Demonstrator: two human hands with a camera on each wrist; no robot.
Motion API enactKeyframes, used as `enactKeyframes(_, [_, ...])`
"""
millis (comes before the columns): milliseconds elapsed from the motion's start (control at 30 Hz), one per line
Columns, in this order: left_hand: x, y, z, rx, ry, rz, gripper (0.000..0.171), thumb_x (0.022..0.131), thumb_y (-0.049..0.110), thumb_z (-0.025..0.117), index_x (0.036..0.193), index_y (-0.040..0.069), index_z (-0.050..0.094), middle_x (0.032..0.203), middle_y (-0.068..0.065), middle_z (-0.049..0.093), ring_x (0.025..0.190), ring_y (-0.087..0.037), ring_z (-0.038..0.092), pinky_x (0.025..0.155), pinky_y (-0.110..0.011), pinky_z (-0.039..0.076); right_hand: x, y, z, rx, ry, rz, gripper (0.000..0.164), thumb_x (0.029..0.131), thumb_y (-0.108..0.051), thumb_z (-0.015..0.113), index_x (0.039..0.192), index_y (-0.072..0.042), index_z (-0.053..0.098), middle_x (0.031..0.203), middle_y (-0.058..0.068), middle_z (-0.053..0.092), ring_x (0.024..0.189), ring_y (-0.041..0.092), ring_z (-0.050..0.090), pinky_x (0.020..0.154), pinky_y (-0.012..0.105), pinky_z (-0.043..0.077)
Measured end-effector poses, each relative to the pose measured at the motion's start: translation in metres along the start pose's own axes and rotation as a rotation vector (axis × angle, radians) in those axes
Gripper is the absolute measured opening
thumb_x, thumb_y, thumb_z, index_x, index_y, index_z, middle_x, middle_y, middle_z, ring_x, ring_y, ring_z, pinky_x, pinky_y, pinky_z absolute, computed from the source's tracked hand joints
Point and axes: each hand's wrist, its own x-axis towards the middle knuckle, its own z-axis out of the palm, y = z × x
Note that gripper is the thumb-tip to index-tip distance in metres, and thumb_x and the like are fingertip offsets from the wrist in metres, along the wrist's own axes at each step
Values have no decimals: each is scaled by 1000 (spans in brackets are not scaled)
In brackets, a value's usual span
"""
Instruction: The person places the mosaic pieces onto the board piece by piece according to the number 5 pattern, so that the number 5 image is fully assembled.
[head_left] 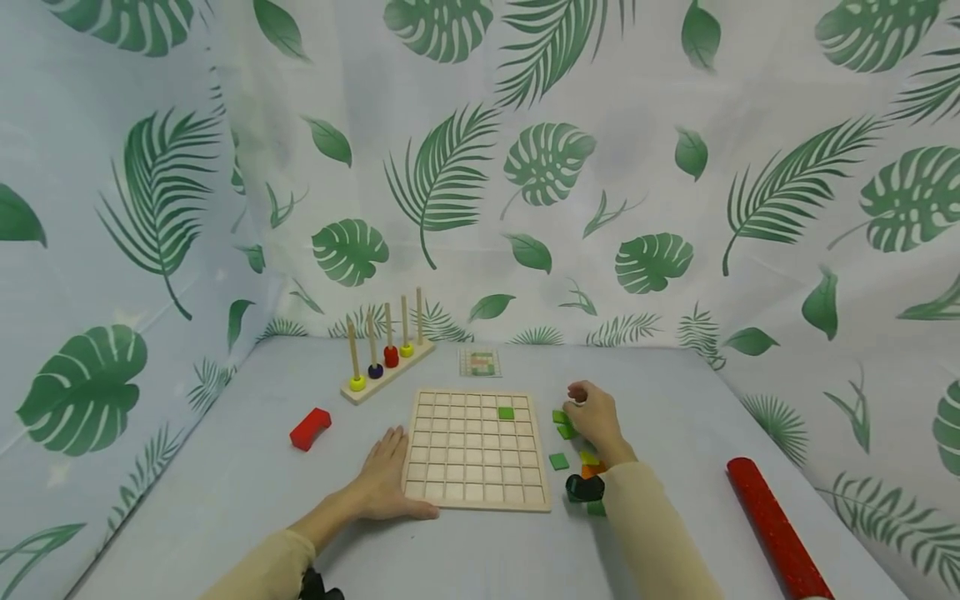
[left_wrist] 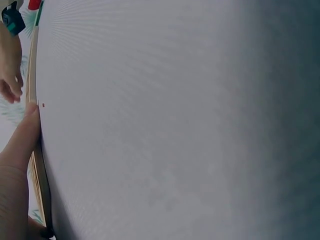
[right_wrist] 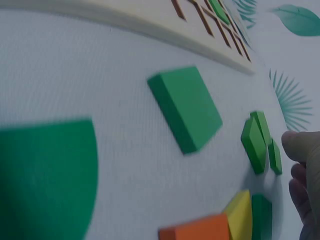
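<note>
The fingers of the right hand [head_left: 597,417] are loosely bent, with the thumb held apart from the index finger, just beside a cluster of light green tiles [head_left: 566,431]. The fingers of the left hand [head_left: 386,483] are stretched straight along the left edge of the gridded wooden board [head_left: 476,507], while its thumb is laid along the near edge, so that the near left corner is framed. One green square [head_left: 506,413] is seated in the grid, toward the far right. Between the board and the right forearm, a darker green tile [right_wrist: 186,107] is seen lying alone; nearer the wrist, a yellow piece [head_left: 589,457] and an orange piece [right_wrist: 197,229] are gathered. Beyond the board, a small patterned card [head_left: 480,362] is laid on the surface [head_left: 480,558]. To the left, a ringed peg stand [head_left: 390,375] and a red block [head_left: 311,429] are placed; far right, a red cylinder [head_left: 776,525] is seen.
</note>
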Motion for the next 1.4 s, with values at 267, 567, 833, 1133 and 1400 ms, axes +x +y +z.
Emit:
enactKeyframes(267, [-1,-1,0,3,1,-4,126,53,74,61,138,-6,13,143,-25,11,132,-36,5,106,-48,9,-7,13,-10,-40,20,117,39,76,-9,62,113,2,52,104,17,56,91,29,51,82,43,45])
enactKeyframes(567, [0,0,0,-2,-8,-11,126,53,75,61,139,-5,13,143,-24,11,132,-36,5,105,-49,9,-9,14,-12,-46,-6,126,37,76,-8,62,109,2,51,99,17,57,87,28,52,78,42,45])
enactKeyframes(833, [0,-1,8,2,-14,-9,128,52,78,58,139,-5,13,143,-24,11,132,-35,4,105,-49,9,-11,19,-8,-29,-8,126,35,77,-8,63,109,3,52,96,15,57,85,26,52,76,40,46])
enactKeyframes(1133, [0,2,3,0,-2,-3,126,52,76,60,139,-4,14,143,-25,12,132,-36,5,105,-49,10,-10,13,-9,-30,26,71,27,77,-1,58,103,5,55,90,16,58,80,26,53,72,38,47])
enactKeyframes(1400, [-2,2,0,-2,1,-13,126,53,74,61,139,-5,14,143,-25,12,132,-36,6,105,-50,10,-9,16,-16,-29,43,58,27,78,-3,60,103,5,55,90,15,59,81,26,54,72,38,47])
